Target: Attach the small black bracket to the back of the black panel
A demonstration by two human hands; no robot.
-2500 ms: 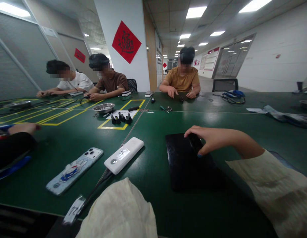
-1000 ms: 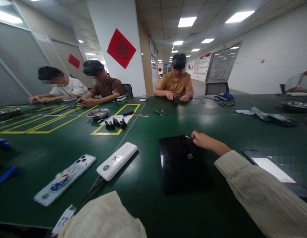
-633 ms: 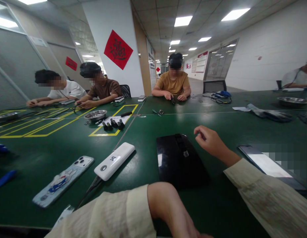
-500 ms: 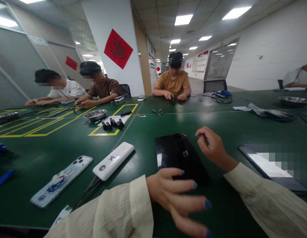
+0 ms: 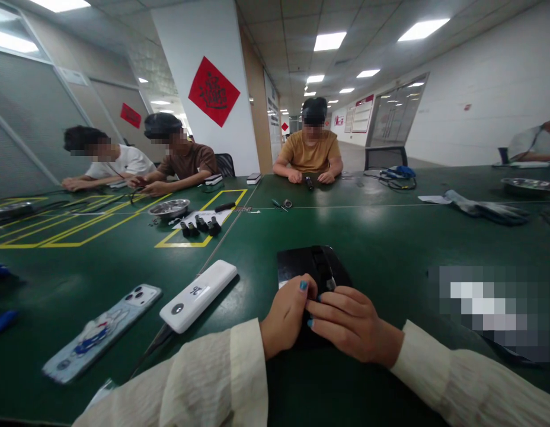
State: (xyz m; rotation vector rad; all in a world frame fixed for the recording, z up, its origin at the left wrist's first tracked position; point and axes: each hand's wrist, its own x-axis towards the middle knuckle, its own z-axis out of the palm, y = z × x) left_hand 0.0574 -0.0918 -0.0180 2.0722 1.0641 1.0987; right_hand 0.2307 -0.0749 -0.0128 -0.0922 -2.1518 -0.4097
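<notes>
A flat, glossy black object point(image 5: 297, 258) with a raised strip lies on the green table point(image 5: 390, 237) in front of me. Over its near part, my left hand point(image 5: 287, 314) is curled with its fingers closed. My right hand point(image 5: 352, 323) meets it from the right, fingers bent and pressed together at the left fingertips. Whatever is between the fingers is hidden or too small to name. To the left lie a white power bank point(image 5: 199, 295) with a cable and a phone in a pale blue case point(image 5: 101, 333).
A metal bowl point(image 5: 169, 209) and several black cylindrical parts point(image 5: 201, 225) stand farther left. Gloves point(image 5: 483, 209) lie at the right, beyond a blurred-out device point(image 5: 488, 308). People sit around the table, one straight across point(image 5: 308, 151). Small tools point(image 5: 281, 204) lie ahead.
My left hand has drawn in from spread fingers to a closed curl over the black object. My right hand has moved down and left to meet it. The view has shifted slightly.
</notes>
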